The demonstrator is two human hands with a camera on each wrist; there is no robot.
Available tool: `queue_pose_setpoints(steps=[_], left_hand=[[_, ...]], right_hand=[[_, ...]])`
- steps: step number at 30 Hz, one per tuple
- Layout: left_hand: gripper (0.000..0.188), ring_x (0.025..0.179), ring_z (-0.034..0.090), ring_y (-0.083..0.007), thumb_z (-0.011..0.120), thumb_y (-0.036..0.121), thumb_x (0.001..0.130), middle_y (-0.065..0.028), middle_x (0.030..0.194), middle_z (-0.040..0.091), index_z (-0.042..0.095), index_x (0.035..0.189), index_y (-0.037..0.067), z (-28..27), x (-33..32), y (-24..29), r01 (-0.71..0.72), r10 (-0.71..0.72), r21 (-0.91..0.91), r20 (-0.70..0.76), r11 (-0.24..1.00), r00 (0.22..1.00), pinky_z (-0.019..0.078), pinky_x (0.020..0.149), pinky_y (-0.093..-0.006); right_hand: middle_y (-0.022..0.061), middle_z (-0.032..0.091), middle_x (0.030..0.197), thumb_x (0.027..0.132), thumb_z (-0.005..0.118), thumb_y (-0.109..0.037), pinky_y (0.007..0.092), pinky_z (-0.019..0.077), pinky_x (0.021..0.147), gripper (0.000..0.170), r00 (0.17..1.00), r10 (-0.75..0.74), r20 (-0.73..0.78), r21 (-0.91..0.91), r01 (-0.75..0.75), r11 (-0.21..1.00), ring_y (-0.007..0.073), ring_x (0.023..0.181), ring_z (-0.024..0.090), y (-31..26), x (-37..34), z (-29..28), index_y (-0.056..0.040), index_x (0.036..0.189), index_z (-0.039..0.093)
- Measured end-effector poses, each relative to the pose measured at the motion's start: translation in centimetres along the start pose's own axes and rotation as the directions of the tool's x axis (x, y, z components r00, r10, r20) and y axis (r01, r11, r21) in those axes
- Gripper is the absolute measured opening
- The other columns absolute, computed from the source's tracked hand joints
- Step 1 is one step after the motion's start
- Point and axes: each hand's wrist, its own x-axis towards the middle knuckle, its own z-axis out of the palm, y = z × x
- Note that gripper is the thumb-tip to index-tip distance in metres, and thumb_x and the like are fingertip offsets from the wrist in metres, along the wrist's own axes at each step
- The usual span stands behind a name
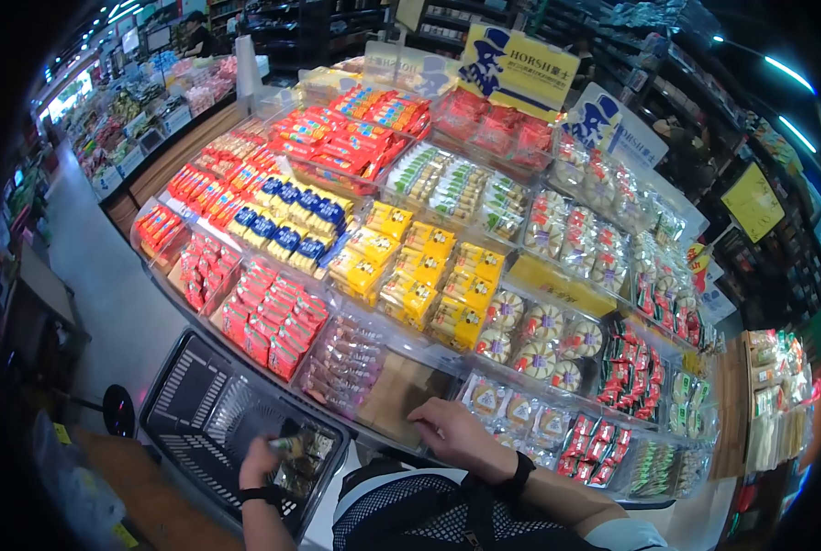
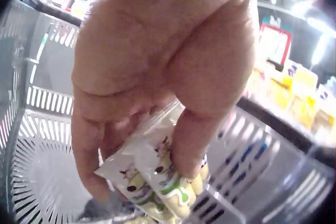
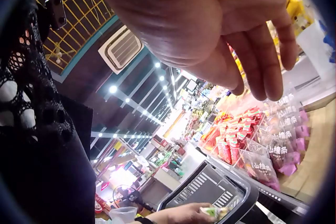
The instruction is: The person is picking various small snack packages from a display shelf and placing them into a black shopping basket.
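My left hand (image 1: 260,462) is inside a dark grey shopping basket (image 1: 217,399). Between its thumb and fingers it pinches clear-and-white snack packets (image 2: 160,184) with green print and pale yellow sticks inside. Other wrapped packets (image 1: 317,445) lie in the basket's near right part, beside that hand. My right hand (image 1: 456,432) hangs over a bare wooden compartment (image 1: 396,390) of the display, its fingers loosely bent around nothing. Clear bags with pink-purple ends (image 3: 283,153) lie in the compartment beside it.
A tiered display of snack packs rises ahead, with red packs (image 1: 277,312), yellow packs (image 1: 419,262) and round pastries (image 1: 534,335) in clear-walled bins. A yellow sign (image 1: 516,69) stands on top. An aisle (image 1: 107,248) runs along the left.
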Motion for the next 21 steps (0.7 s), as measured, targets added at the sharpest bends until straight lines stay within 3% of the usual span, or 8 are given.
queue_pose_setpoints(steps=[2, 6, 9, 11, 14, 16, 18, 21], left_hand=[[0.038, 0.081, 0.062, -0.0150, 0.075, 0.004, 0.073, -0.0068, 0.088, 0.064, 0.059, 0.107, 0.003, -2.3, -1.5, 0.4, -0.053, 0.008, -0.505, -0.092, 0.862, 0.996, 0.0510, 0.069, -0.0289], [0.028, 0.078, 0.057, -0.0082, 0.068, 0.000, 0.082, -0.0009, 0.093, 0.060, 0.056, 0.106, 0.006, -8.7, -7.9, 9.8, -0.329, 0.204, -0.719, -0.258, 0.612, 0.944, 0.0479, 0.067, -0.0231], [0.035, 0.085, 0.060, -0.0094, 0.071, 0.000, 0.079, -0.0014, 0.098, 0.060, 0.055, 0.109, 0.005, -9.2, -9.9, 15.3, -0.353, 0.312, -0.816, -0.224, 0.458, 0.923, 0.0501, 0.070, -0.0235], [0.041, 0.088, 0.060, -0.0093, 0.073, -0.001, 0.078, -0.0021, 0.100, 0.060, 0.053, 0.113, 0.005, -8.4, -10.3, 18.1, -0.326, 0.402, -0.863, -0.161, 0.386, 0.902, 0.0513, 0.073, -0.0231], [0.046, 0.098, 0.060, -0.0108, 0.073, -0.003, 0.078, -0.0033, 0.107, 0.060, 0.050, 0.117, 0.005, -6.4, -10.4, 21.2, -0.362, 0.518, -0.865, -0.145, 0.347, 0.843, 0.0498, 0.083, -0.0252], [0.050, 0.104, 0.059, -0.0126, 0.073, -0.004, 0.079, -0.0064, 0.112, 0.060, 0.046, 0.120, 0.006, -5.2, -10.4, 22.1, -0.319, 0.570, -0.900, -0.102, 0.296, 0.815, 0.0480, 0.089, -0.0269], [0.053, 0.106, 0.059, -0.0145, 0.072, -0.003, 0.080, -0.0091, 0.114, 0.060, 0.042, 0.123, 0.006, -4.3, -10.4, 23.0, -0.337, 0.608, -0.910, -0.128, 0.242, 0.783, 0.0473, 0.092, -0.0280], [0.054, 0.111, 0.056, -0.0165, 0.068, -0.005, 0.082, -0.0115, 0.118, 0.058, 0.039, 0.125, 0.006, -3.8, -10.3, 23.8, -0.359, 0.629, -0.886, -0.103, 0.294, 0.771, 0.0458, 0.095, -0.0294]], right_hand=[[0.0159, 0.063, 0.090, 0.084, 0.062, -0.005, 0.0405, 0.0503, 0.073, 0.014, 1.000, 0.017, 0.019, 0.011, -0.017, 1.000, 0.0353, 0.083, 0.063, -0.3, 0.0, 0.0, -0.0020, 0.098, 0.063], [0.0135, 0.060, 0.091, 0.088, 0.064, -0.017, 0.0356, 0.0516, 0.071, 0.027, 0.990, 0.100, 0.102, 0.134, -0.114, 0.984, 0.0262, 0.079, 0.063, -2.1, 0.6, 0.3, -0.0030, 0.111, 0.059], [0.0132, 0.060, 0.100, 0.087, 0.069, -0.018, 0.0335, 0.0519, 0.071, 0.043, 0.952, 0.175, 0.252, 0.181, -0.224, 0.958, 0.0231, 0.083, 0.063, -3.2, 2.0, 0.2, -0.0050, 0.125, 0.052], [0.0124, 0.058, 0.108, 0.084, 0.074, -0.020, 0.0302, 0.0517, 0.070, 0.062, 0.987, 0.042, 0.154, 0.390, -0.099, 0.915, 0.0193, 0.086, 0.061, -3.6, 2.6, 0.6, -0.0075, 0.136, 0.043], [0.0114, 0.055, 0.116, 0.083, 0.076, -0.019, 0.0279, 0.0513, 0.071, 0.071, 0.985, -0.014, 0.169, 0.436, -0.062, 0.898, 0.0171, 0.089, 0.059, -3.4, 3.4, 0.5, -0.0087, 0.142, 0.037], [0.0104, 0.056, 0.110, 0.084, 0.075, -0.019, 0.0285, 0.0512, 0.072, 0.066, 0.985, 0.019, 0.169, 0.435, -0.091, 0.896, 0.0165, 0.088, 0.059, -3.2, 3.3, 0.2, -0.0097, 0.139, 0.040], [0.0072, 0.055, 0.113, 0.090, 0.068, -0.010, 0.0285, 0.0504, 0.083, 0.053, 0.971, 0.060, 0.230, 0.404, -0.151, 0.902, 0.0120, 0.094, 0.058, -3.4, 3.1, -0.8, -0.0092, 0.136, 0.042], [0.0060, 0.059, 0.104, 0.087, 0.070, -0.009, 0.0288, 0.0499, 0.080, 0.044, 0.949, 0.163, 0.269, 0.377, -0.260, 0.889, 0.0125, 0.091, 0.059, -3.2, 2.7, -1.6, -0.0080, 0.126, 0.050]])
